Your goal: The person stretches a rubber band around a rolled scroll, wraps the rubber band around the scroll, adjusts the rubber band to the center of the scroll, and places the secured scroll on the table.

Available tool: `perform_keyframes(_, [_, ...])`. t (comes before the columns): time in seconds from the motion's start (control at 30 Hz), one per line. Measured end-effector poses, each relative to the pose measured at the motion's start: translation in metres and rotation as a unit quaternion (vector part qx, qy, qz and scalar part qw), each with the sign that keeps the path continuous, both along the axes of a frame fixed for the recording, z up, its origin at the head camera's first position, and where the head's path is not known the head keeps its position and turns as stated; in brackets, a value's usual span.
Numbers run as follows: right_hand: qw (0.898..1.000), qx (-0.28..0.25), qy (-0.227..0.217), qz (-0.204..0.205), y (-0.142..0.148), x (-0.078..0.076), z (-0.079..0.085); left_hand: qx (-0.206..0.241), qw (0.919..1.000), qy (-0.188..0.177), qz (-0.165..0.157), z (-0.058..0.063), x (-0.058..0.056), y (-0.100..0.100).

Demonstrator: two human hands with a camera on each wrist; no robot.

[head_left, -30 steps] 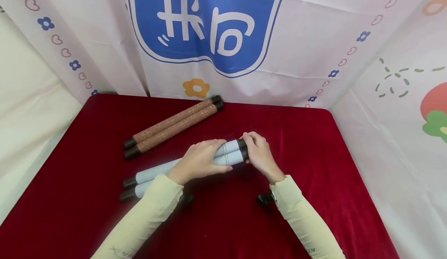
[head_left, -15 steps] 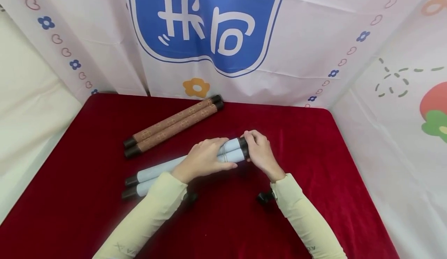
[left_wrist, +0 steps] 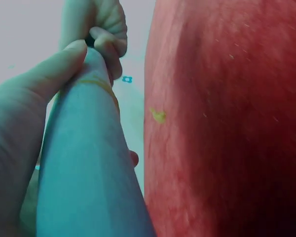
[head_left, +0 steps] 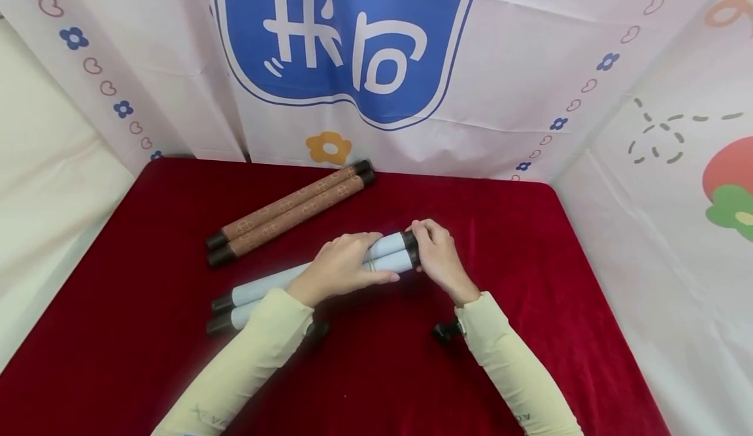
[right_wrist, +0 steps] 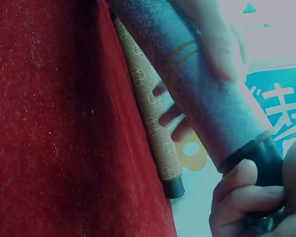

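A light blue double-rolled scroll (head_left: 267,287) with dark end caps lies slanted, its right end raised above the red cloth. My left hand (head_left: 338,266) grips it across the top, thumb on the near side and fingers over the far side. Just by that thumb a thin rubber band (right_wrist: 173,60) circles both rolls. At the right end, my right hand (head_left: 438,259) holds the dark caps (right_wrist: 266,160) with curled fingers. In the left wrist view the pale roll (left_wrist: 89,153) runs up between the left thumb and the right hand.
Behind lies a brown patterned double-rolled scroll (head_left: 288,217) with dark ends, slanted on the red-covered table (head_left: 482,246). A white printed curtain (head_left: 512,63) borders the back, with white cloth at both sides.
Over the second, the blue scroll and left hand have shifted slightly right. The rubber band has slid left along the rolls, closer to the left hand. The right hand keeps its hold.
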State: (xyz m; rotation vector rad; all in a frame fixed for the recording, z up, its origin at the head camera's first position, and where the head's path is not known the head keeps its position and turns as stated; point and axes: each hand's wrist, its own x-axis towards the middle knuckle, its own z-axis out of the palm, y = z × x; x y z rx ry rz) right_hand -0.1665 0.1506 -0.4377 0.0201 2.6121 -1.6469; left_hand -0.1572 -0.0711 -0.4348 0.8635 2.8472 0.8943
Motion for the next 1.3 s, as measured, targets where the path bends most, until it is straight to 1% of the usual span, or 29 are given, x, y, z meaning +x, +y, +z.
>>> perform_keyframes(0.13, [1.0, 0.0, -0.001, -0.006, 0.003, -0.002, 0.002, -0.008, 0.9998, -0.009, 0.017, 0.0, 0.004, -0.013])
perform_keyframes(0.27, [1.0, -0.003, -0.007, -0.012, 0.005, -0.003, 0.003, -0.018, 0.9996, -0.009, 0.018, 0.004, 0.006, -0.023])
perform_keyframes(0.33, [1.0, -0.005, -0.008, -0.011, 0.005, -0.003, 0.003, -0.018, 0.9997, -0.006, 0.015, 0.005, 0.005, -0.022])
perform_keyframes(0.47, [1.0, -0.009, -0.005, -0.01, 0.002, -0.003, 0.004, -0.009, 0.9999, 0.002, 0.006, 0.007, 0.001, -0.013])
perform_keyframes(0.57, [1.0, -0.009, -0.003, -0.008, 0.001, -0.003, 0.004, -0.006, 1.0, -0.001, 0.005, 0.005, -0.001, -0.009])
perform_keyframes(0.63, [1.0, -0.007, -0.003, -0.008, 0.002, -0.003, 0.004, -0.004, 0.9999, -0.008, 0.007, 0.003, -0.001, -0.009])
perform_keyframes(0.8, [1.0, -0.006, -0.011, -0.01, 0.008, -0.003, 0.002, -0.009, 0.9996, -0.024, 0.015, 0.0, 0.005, -0.025])
perform_keyframes(0.93, [1.0, -0.006, -0.014, -0.013, 0.011, -0.002, 0.0, -0.022, 0.9994, -0.021, 0.018, -0.002, 0.009, -0.035])
perform_keyframes(1.0, [1.0, -0.007, -0.013, -0.015, 0.011, -0.002, 0.0, -0.02, 0.9996, -0.014, 0.015, -0.001, 0.009, -0.033])
perform_keyframes(1.13, [1.0, -0.008, -0.012, -0.015, 0.008, -0.002, -0.001, -0.004, 1.0, -0.003, 0.008, -0.001, 0.005, -0.023])
perform_keyframes(1.23, [1.0, -0.007, -0.014, -0.015, 0.006, -0.001, -0.001, 0.006, 1.0, -0.004, 0.003, -0.002, 0.003, -0.019])
perform_keyframes(1.3, [1.0, -0.007, -0.015, -0.014, 0.006, -0.001, -0.001, 0.007, 0.9999, -0.011, 0.004, -0.004, 0.004, -0.02])
